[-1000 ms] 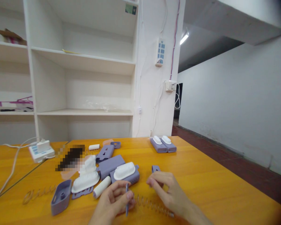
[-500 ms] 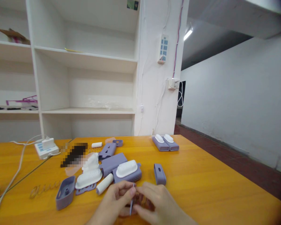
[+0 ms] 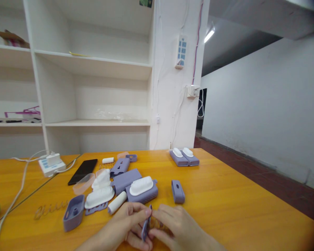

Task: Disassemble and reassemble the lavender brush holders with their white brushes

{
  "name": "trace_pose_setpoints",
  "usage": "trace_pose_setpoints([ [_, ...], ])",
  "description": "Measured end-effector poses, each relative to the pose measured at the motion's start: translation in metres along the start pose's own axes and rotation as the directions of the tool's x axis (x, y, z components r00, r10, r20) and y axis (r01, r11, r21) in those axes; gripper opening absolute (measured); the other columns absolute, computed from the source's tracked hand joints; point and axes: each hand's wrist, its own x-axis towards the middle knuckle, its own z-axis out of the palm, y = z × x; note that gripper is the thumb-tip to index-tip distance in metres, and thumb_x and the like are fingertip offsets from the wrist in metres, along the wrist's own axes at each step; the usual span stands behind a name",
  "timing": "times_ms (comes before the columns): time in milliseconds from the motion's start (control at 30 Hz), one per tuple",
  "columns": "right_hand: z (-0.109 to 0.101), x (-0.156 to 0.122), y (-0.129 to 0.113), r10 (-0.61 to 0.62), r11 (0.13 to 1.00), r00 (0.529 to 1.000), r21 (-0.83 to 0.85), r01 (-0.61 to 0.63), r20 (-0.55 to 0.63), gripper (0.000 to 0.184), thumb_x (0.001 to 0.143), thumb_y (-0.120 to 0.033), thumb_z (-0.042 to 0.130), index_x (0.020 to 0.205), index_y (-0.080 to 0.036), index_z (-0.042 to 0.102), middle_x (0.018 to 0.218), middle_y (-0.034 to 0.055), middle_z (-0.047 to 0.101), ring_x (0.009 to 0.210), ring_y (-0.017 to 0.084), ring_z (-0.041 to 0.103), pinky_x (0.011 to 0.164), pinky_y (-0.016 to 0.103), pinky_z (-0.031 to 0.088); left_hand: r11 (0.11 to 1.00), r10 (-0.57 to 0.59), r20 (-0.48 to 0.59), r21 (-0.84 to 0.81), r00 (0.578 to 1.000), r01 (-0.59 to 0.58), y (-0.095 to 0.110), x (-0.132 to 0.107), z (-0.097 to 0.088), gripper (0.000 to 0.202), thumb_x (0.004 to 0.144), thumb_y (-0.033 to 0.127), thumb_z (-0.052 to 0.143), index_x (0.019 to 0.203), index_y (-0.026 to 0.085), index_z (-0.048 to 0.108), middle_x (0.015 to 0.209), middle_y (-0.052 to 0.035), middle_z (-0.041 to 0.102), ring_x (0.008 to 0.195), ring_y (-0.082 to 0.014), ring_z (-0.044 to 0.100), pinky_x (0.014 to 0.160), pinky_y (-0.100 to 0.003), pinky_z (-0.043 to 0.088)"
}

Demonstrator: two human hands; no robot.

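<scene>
My left hand (image 3: 131, 223) is closed around a thin, flat purple plastic piece (image 3: 145, 228), which stands on edge between thumb and fingers. Close against it, my right hand (image 3: 179, 225) curls its fingers round a copper-coloured coil spring (image 3: 157, 223), partly hidden by the fingers. Just beyond the hands lies a purple case with a white oval part on top (image 3: 141, 188). A white roller (image 3: 117, 203) rests by my left hand, and a small purple cap (image 3: 178, 191) stands beyond my right.
A purple hollow housing (image 3: 73, 212), loose copper springs (image 3: 51, 209) and white ribbed parts (image 3: 99, 197) lie leftward. Farther back are a black phone (image 3: 83, 171), a power strip with cable (image 3: 52, 165) and two purple cases with white tops (image 3: 184, 158). White shelves (image 3: 99, 123) stand behind the table.
The purple plate in my left hand has turned, so more of its flat side shows. My left hand has shifted slightly, and the camera view has moved a little.
</scene>
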Motion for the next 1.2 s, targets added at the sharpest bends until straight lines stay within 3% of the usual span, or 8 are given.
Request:
trace_pose_setpoints([
  [200, 0.004, -0.002, 0.000, -0.177, 0.980, 0.983, -0.096, 0.172, -0.042, 0.027, 0.106, -0.040, 0.047, 0.103, -0.018, 0.063, 0.080, 0.0014, 0.067, 0.066, 0.016, 0.063, 0.053, 0.029, 0.038, 0.991, -0.135, 0.021, -0.012, 0.991, 0.135, 0.006, -0.005, -0.003, 0.047, 0.081, 0.056, 0.074, 0.099, 0.015, 0.062, 0.067, -0.0113, 0.077, 0.048, -0.0141, 0.070, 0.041, -0.015, 0.054],
  [367, 0.003, 0.000, -0.003, -0.329, 0.925, 0.937, -0.241, 0.294, -0.116, 0.035, 0.110, -0.036, 0.036, 0.114, -0.013, 0.062, 0.073, 0.0012, 0.066, 0.056, 0.015, 0.060, 0.046, 0.030, 0.036, 0.970, -0.231, 0.082, -0.060, 0.969, 0.236, 0.003, -0.005, -0.005, 0.047, 0.081, 0.056, 0.067, 0.080, 0.009, 0.071, 0.064, -0.0123, 0.074, 0.041, -0.0100, 0.065, 0.034, -0.010, 0.046],
  [533, -0.003, 0.004, -0.007, -0.461, 0.838, 0.876, -0.394, 0.377, -0.142, 0.026, 0.106, -0.019, 0.046, 0.121, -0.006, 0.061, 0.065, -0.0016, 0.064, 0.052, 0.013, 0.057, 0.043, 0.031, 0.035, 0.927, -0.366, 0.014, -0.077, 0.930, 0.366, 0.001, -0.002, -0.006, 0.054, 0.090, 0.046, 0.045, 0.071, 0.005, 0.075, 0.060, -0.0132, 0.071, 0.036, -0.0077, 0.060, 0.031, -0.009, 0.042],
  [700, -0.004, 0.005, -0.011, -0.587, 0.722, 0.800, -0.528, 0.447, -0.125, 0.019, 0.096, -0.015, 0.065, 0.115, -0.010, 0.066, 0.068, -0.0038, 0.066, 0.048, 0.010, 0.052, 0.041, 0.029, 0.030, 0.859, -0.501, 0.061, -0.082, 0.863, 0.505, 0.005, -0.001, -0.005, 0.046, 0.081, 0.040, 0.046, 0.061, 0.007, 0.070, 0.051, -0.0122, 0.067, 0.029, -0.0061, 0.052, 0.026, -0.006, 0.035],
  [800, 0.002, 0.002, -0.012, -0.603, 0.718, 0.781, -0.539, 0.441, -0.164, 0.022, 0.094, -0.021, 0.071, 0.116, -0.018, 0.066, 0.073, -0.0052, 0.069, 0.049, 0.009, 0.050, 0.044, 0.029, 0.031, 0.810, -0.577, 0.100, -0.061, 0.811, 0.583, 0.010, -0.002, -0.004, 0.038, 0.073, 0.037, 0.048, 0.059, 0.009, 0.068, 0.045, -0.0096, 0.063, 0.028, -0.0068, 0.052, 0.026, -0.007, 0.037],
  [933, 0.008, -0.004, -0.010, -0.583, 0.756, 0.793, -0.474, 0.451, -0.175, 0.019, 0.097, -0.025, 0.069, 0.115, -0.025, 0.065, 0.078, -0.0050, 0.071, 0.052, 0.008, 0.051, 0.048, 0.027, 0.034, 0.800, -0.589, 0.150, -0.031, 0.794, 0.599, 0.013, -0.004, -0.006, 0.030, 0.067, 0.036, 0.054, 0.058, 0.011, 0.068, 0.042, -0.0042, 0.060, 0.028, -0.0068, 0.052, 0.030, -0.009, 0.045],
  [1100, 0.008, -0.008, -0.009, -0.513, 0.809, 0.846, -0.411, 0.420, -0.144, 0.022, 0.099, -0.025, 0.064, 0.120, -0.030, 0.065, 0.075, -0.0045, 0.071, 0.053, 0.011, 0.053, 0.048, 0.027, 0.037, 0.827, -0.560, 0.214, 0.087, 0.800, 0.556, 0.016, -0.006, -0.010, 0.034, 0.069, 0.046, 0.060, 0.057, 0.015, 0.069, 0.037, -0.0019, 0.056, 0.020, -0.0081, 0.039, 0.016, -0.014, 0.023],
  [1200, 0.008, -0.010, -0.010, -0.470, 0.838, 0.869, -0.385, 0.386, -0.152, 0.025, 0.100, -0.024, 0.060, 0.123, -0.034, 0.063, 0.074, -0.0047, 0.071, 0.053, 0.011, 0.054, 0.049, 0.026, 0.038, 0.819, -0.573, 0.145, 0.100, 0.806, 0.564, 0.019, -0.008, -0.007, 0.033, 0.071, 0.044, 0.058, 0.055, 0.017, 0.067, 0.035, 0.0001, 0.052, 0.021, -0.0074, 0.036, 0.017, -0.014, 0.021],
])
